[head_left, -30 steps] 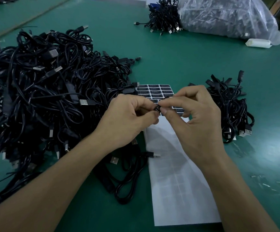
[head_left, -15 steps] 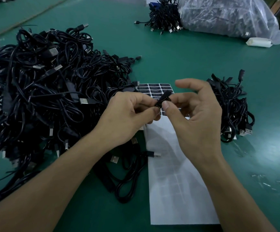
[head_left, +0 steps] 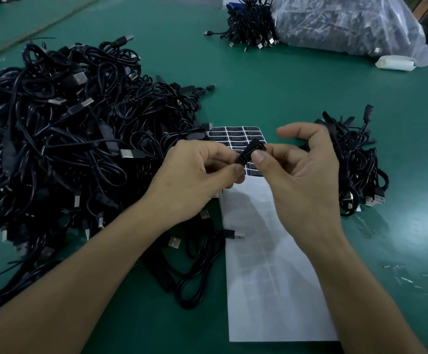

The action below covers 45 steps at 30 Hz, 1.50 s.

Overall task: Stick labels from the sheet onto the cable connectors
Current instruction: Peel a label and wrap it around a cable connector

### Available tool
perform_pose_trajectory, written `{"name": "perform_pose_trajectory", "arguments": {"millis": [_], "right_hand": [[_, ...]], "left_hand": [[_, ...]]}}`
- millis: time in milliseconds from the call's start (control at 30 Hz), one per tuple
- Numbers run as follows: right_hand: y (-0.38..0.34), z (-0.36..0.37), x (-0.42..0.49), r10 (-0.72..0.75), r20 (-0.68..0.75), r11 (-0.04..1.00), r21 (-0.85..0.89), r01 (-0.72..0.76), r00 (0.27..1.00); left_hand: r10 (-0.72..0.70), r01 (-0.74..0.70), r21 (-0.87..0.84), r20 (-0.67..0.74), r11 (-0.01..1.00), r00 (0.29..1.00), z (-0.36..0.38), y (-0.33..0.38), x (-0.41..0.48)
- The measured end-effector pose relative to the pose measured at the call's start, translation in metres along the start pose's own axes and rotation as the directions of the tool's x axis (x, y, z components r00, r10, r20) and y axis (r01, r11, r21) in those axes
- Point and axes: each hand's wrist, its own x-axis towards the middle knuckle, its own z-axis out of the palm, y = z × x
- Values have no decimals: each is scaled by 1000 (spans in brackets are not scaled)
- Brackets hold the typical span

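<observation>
Connector (head_left: 252, 150) is pinched at both ends by left hand (head_left: 195, 180) and right hand (head_left: 302, 175), above the label sheet (head_left: 271, 277). Cable pile (head_left: 67, 136) crowds the left, bundle (head_left: 356, 162) the right; bare table (head_left: 284, 93) lies beyond.

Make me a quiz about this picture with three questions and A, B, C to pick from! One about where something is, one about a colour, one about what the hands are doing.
1. Where is the big cable pile?
A. left of the label sheet
B. right of it
C. under the table

2. What colour is the table?
A. red
B. green
C. white

3. What is happening to the connector?
A. it lies on the table
B. both hands pinch it
C. nobody touches it

Answers:
1 A, the heap lies to the sheet's left.
2 B, the bare top is green.
3 B, the left hand and right hand pinch it above the sheet.
</observation>
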Motion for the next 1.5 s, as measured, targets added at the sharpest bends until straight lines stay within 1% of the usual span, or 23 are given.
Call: {"name": "perform_pose_trajectory", "arguments": {"millis": [400,867,1500], "right_hand": [[2,0,0,-15,-5,999,-41,14,1000],[0,1,-1,-36,-36,995,-98,32,999],[-2,0,-1,-56,-15,989,-136,53,998]], "left_hand": [[-14,14,-7,-3,1000,1000,1,3,-1],[3,-2,-27,4,1000,1000,1,2,-1],[-8,8,2,-12,1000,1000,1,3,-1]]}}
